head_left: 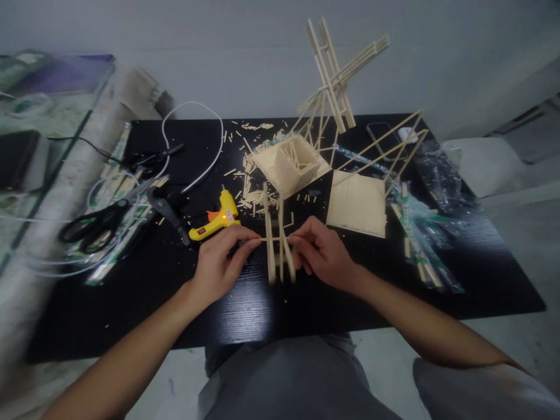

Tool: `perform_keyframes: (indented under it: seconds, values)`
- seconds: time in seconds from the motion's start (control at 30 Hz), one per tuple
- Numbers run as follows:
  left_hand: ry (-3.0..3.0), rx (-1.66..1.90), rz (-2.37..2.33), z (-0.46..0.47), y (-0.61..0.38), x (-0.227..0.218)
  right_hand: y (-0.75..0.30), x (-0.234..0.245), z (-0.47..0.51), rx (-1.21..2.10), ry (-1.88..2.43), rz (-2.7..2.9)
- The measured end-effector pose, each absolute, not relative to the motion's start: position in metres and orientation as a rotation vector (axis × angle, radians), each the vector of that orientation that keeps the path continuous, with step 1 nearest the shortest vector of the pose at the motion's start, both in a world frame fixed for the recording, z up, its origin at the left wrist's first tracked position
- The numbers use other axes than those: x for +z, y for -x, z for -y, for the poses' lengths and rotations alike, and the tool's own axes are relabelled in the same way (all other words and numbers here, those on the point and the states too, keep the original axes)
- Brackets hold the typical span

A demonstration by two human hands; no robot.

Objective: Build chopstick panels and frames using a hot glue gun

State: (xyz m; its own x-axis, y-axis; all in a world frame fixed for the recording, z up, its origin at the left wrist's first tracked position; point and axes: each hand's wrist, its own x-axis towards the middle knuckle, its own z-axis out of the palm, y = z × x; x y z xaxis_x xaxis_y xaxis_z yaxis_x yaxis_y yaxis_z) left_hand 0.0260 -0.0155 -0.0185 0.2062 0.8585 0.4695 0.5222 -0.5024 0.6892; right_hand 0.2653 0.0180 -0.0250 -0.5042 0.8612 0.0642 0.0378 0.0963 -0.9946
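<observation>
My left hand (pixel 222 261) is closed, thumb and fingertips pinching the left end of a thin wooden stick (pixel 263 239). The stick's other end is pinched by my right hand (pixel 322 254). It lies crosswise over a narrow frame of long wooden strips (pixel 270 256), slightly blurred, which stands between both hands. Whether the stick is fixed to these strips I cannot tell. Left of the frame, just beyond my left hand, lies a yellow hot glue gun (pixel 220 219) with an orange light on.
Behind the hands stands a wooden windmill-like model (pixel 301 157), with short stick offcuts (pixel 249 189) strewn beside it. A square wooden panel with sticks (pixel 356 201) and bagged sticks (pixel 426 245) lie right. Black scissors (pixel 98 224), more sticks and a white cable (pixel 221 134) occupy the left.
</observation>
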Motion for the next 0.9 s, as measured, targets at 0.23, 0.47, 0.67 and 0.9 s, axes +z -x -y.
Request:
perform_keyframes:
  seconds: [0.23, 0.47, 0.67, 0.9]
  values:
    - [-2.11, 1.193, -1.3, 0.0149, -0.0265, -0.0157, -0.266, -0.0228, -0.0196, 1.459, 0.889, 1.71]
    - [-2.146, 1.193, -1.287, 0.0142, -0.0262, -0.0162, -0.2662, -0.022, -0.0207, 1.417, 0.887, 1.725]
    - [-2.138, 1.198, -1.297, 0.0148, -0.026, -0.0176, -0.2668, -0.0249, -0.0222, 1.329, 0.874, 1.77]
    - [-2.093, 1.179, -1.304, 0.0155, -0.0251, -0.0194, -0.2694, -0.0275, -0.0253, 1.018, 0.841, 1.866]
